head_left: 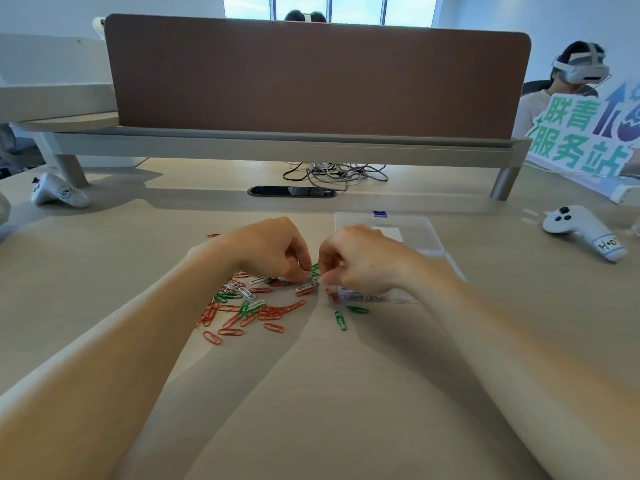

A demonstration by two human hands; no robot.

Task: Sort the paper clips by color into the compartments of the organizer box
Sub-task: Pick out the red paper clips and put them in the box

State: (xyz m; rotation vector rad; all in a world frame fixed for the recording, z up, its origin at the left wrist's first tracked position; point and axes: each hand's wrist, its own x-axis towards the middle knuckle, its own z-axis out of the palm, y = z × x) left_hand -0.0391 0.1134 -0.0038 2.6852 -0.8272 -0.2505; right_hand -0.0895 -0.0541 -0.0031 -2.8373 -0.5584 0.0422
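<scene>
Paper clips (pixel 273 311): red, green, white, mostly loose in pile on surface (pixel 346 393), just left of clear organizer box (pixel 415 233). Few seem inside near compartment. Sorting barely begun. Left grip (pixel 266 247) and right grip (pixel 360 261): fingers curled, pinching clips at pile's far edge.

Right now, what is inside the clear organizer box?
In the organizer box, bluish paper clips show through the near wall. The far compartments show no clips. The right hand covers the near left part, so what lies there cannot be seen.
</scene>
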